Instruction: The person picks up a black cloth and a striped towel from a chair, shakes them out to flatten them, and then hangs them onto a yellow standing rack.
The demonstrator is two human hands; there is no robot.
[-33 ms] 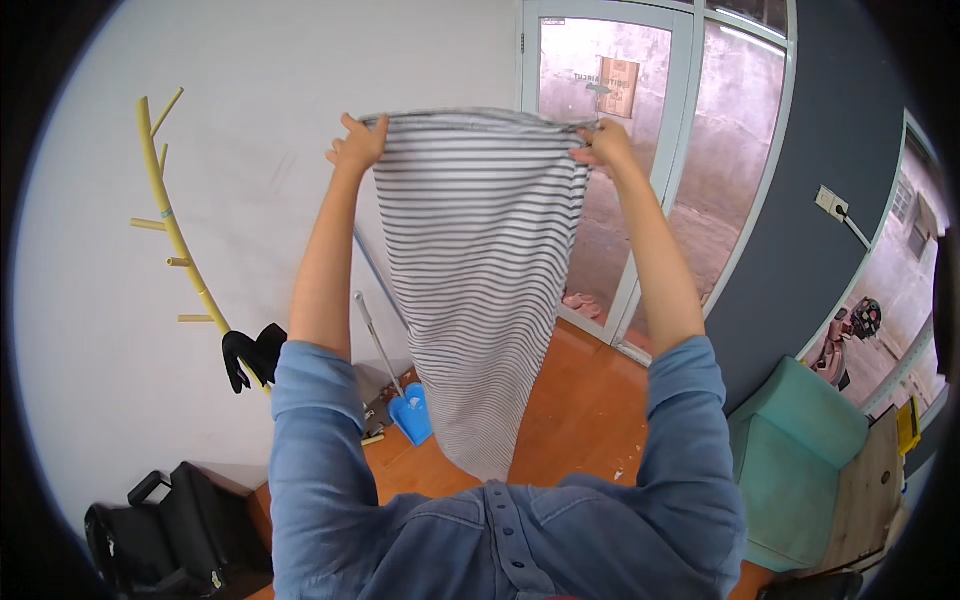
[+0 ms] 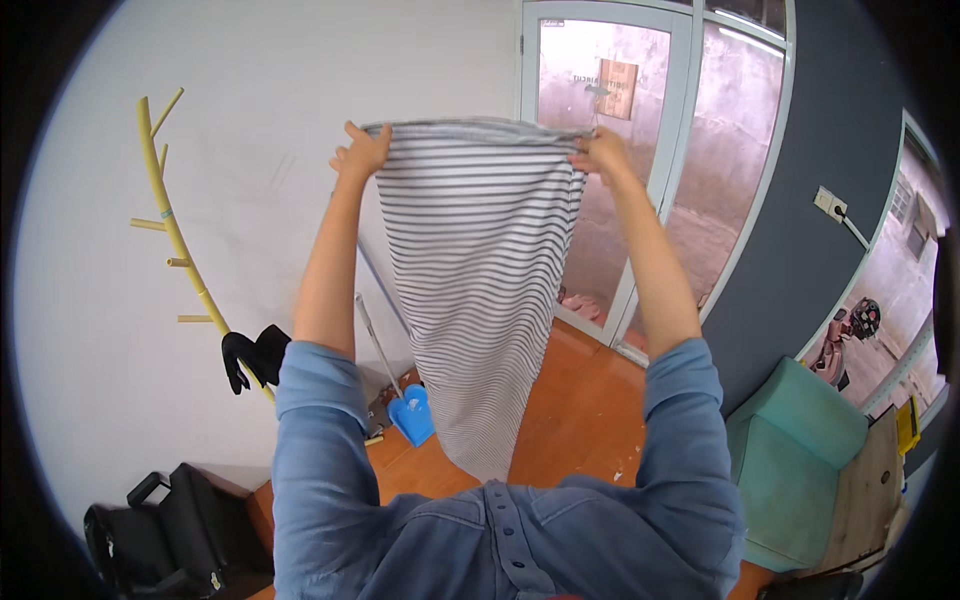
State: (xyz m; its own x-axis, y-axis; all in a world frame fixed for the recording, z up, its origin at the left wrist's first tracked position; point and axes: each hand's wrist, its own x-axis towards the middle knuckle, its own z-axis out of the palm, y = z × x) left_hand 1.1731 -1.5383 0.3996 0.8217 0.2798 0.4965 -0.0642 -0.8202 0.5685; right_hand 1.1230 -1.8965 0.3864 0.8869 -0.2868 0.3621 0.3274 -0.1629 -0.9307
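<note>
A white cloth with thin dark stripes [image 2: 475, 240] hangs spread out in front of me, narrowing toward the floor. My left hand [image 2: 362, 155] pinches its upper left corner, with some fingers spread behind the edge. At the upper right corner, my right hand [image 2: 603, 156] grips the cloth between thumb and fingers. Between the two hands the top edge runs nearly level and looks doubled. The stripes bunch into soft ripples on the right side. Both arms are stretched forward at about the same height, and the lowest end of the cloth reaches down near my shirt front.
A yellow branch-shaped rack [image 2: 180, 235] with a black item [image 2: 256, 356] on it stands by the left wall. Behind the cloth are a blue dustpan [image 2: 411, 414] and a glass door [image 2: 605, 100]. A black chair [image 2: 190, 530] is lower left, a green armchair [image 2: 790, 470] lower right.
Both hands have sunk slightly, carrying the cloth's top edge down with them. My left hand has also shifted a little to the right. Both grips stay closed on the cloth.
</note>
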